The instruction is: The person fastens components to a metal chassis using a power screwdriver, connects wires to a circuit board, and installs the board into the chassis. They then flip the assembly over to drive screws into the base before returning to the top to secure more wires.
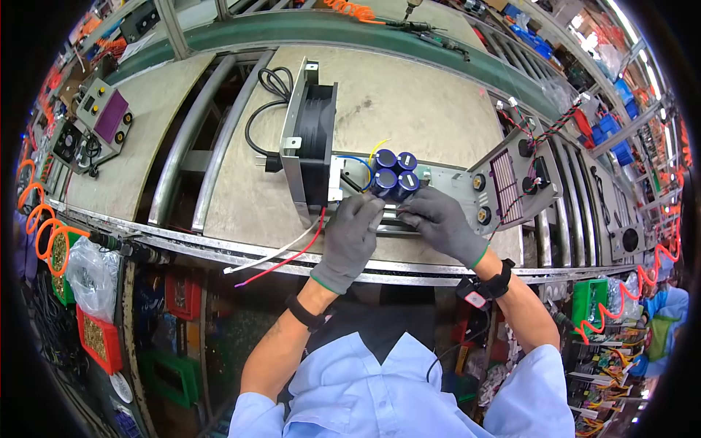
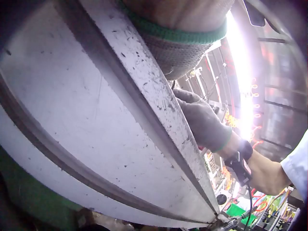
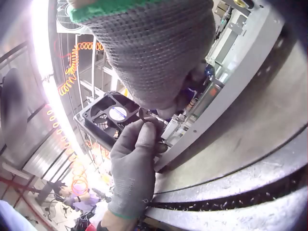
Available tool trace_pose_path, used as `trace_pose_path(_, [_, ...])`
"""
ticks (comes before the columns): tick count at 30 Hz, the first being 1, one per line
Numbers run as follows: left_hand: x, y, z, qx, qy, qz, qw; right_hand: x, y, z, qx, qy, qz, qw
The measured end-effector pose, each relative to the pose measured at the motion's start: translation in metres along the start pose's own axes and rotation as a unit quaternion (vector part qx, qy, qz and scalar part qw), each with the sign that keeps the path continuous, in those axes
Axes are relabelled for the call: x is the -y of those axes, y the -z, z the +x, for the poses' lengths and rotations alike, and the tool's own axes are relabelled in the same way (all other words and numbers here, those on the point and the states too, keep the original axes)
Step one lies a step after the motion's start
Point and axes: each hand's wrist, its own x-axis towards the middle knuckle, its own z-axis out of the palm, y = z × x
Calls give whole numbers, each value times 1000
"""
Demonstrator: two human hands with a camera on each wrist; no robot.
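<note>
Both hands wear grey gloves and work close together at a metal chassis on the bench. My left hand pinches a thin dark piece, like a black wire, between thumb and forefinger. My right hand is bent over the chassis's near edge, its fingertips just below several blue capacitors; what they hold is hidden. To the left a black fan stands upright on a metal panel. A blue wire and a yellow wire rise beside the capacitors.
A red wire and a white wire hang over the bench's near edge. A vented end panel with wires stands at right. Metal rollers flank the board, and another unit sits far left.
</note>
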Motion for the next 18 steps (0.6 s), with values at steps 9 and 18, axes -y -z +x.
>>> trace_pose_path(9, [-4, 2, 0, 12, 11, 0, 1000, 27, -3, 3, -75, -15, -109, 991])
trace_pose_path(18, [-4, -3, -1, 14, 19, 53, 998, 28, -17, -2, -83, -44, -103, 990])
